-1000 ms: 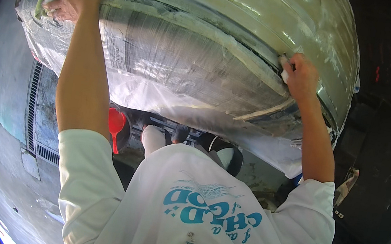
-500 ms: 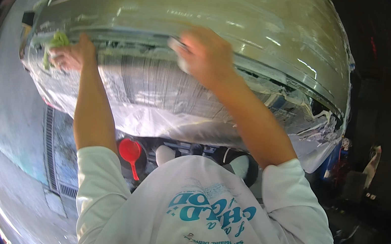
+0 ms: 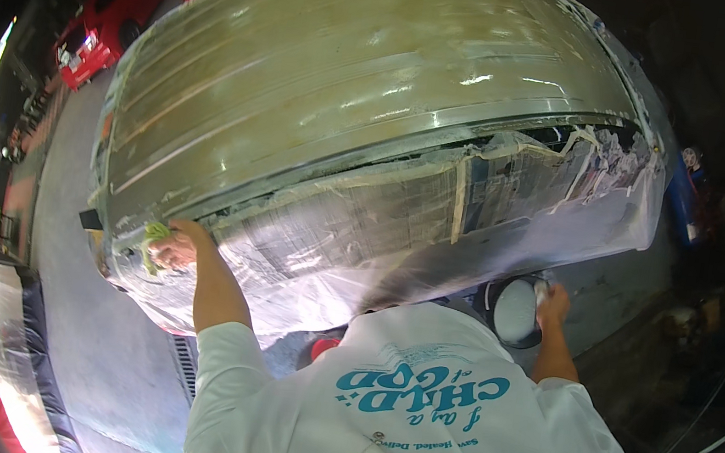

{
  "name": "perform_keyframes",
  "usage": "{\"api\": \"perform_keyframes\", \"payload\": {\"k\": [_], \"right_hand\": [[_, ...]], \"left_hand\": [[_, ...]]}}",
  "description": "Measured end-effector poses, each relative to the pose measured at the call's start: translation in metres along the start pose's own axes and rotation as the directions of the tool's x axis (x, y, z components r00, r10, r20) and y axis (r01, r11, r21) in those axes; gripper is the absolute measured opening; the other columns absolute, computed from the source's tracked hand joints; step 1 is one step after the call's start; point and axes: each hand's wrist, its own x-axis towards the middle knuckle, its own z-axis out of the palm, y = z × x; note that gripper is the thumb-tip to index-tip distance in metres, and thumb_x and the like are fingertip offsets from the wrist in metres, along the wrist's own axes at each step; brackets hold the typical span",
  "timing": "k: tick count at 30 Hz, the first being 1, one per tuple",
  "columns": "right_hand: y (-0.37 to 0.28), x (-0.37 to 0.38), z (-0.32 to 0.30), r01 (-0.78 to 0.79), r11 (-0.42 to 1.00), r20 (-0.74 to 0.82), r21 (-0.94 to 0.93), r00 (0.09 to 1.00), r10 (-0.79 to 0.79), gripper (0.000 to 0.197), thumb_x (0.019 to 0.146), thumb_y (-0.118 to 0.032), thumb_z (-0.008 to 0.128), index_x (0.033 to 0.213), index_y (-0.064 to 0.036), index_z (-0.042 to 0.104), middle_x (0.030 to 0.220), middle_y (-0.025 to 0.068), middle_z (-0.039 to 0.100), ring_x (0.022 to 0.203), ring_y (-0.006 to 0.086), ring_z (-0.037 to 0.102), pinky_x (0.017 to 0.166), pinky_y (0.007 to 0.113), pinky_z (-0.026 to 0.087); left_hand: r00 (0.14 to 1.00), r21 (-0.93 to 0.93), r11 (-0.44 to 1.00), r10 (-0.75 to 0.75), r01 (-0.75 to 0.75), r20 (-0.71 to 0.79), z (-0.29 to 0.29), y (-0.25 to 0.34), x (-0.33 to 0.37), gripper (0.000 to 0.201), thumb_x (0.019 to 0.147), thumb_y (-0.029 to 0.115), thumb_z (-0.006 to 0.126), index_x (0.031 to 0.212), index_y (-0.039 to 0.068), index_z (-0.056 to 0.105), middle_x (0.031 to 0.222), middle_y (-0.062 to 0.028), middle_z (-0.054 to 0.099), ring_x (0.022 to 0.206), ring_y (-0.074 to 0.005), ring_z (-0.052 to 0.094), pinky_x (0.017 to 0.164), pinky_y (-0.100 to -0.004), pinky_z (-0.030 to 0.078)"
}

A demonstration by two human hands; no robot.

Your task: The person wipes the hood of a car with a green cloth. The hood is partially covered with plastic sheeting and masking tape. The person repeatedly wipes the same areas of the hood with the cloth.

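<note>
The wet, yellowish-green roof of a vehicle spreads before me. Newspaper and clear plastic sheeting cover its near side. My left hand grips a green cloth against the covered left corner. Down low at the right, my right hand is beside a round bucket with whitish contents. Its fingers are closed round a small pale thing whose kind I cannot make out. A bit of a red dipper shows at my shirt's edge.
Red cars stand at the far left and back. A floor drain grate runs along the grey floor at the left. Blue and red items are beyond the vehicle's right end. Red, white and dark sheeting hangs at the lower left.
My right hand has left the roof edge and dropped down right to the bucket. My left hand stays with the green cloth at the left corner. The view has shifted and turned.
</note>
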Motion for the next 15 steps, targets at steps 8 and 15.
{"api": "perform_keyframes", "payload": {"k": [8,15], "right_hand": [[0.156,-0.072,0.026,-0.287,0.919,0.090,-0.270,0.943,0.321,0.033,0.098,-0.031,0.066,0.104,0.0013,0.070,0.105,0.0246,0.073,0.103,0.0438,0.073,0.091,0.052,0.057],[0.023,-0.001,-0.007,-0.188,0.980,-0.064,0.060,0.979,0.192,0.028,0.091,-0.027,0.074,0.093,0.0010,0.069,0.091,0.0248,0.072,0.081,0.0443,0.068,0.078,0.051,0.052]], "left_hand": [[0.995,-0.202,0.979,0.023,-0.004,0.092,-0.059,0.020,0.034,0.054,0.088,0.035,0.065,0.128,-0.001,0.059,0.116,-0.0218,0.065,0.118,-0.0462,0.059,0.095,-0.0657,0.046],[0.860,-0.256,0.951,0.272,-0.172,0.432,-0.086,0.043,-0.007,0.070,0.086,0.038,0.070,0.145,0.006,0.051,0.136,-0.0278,0.058,0.132,-0.0430,0.055,0.106,-0.0612,0.045]]}}
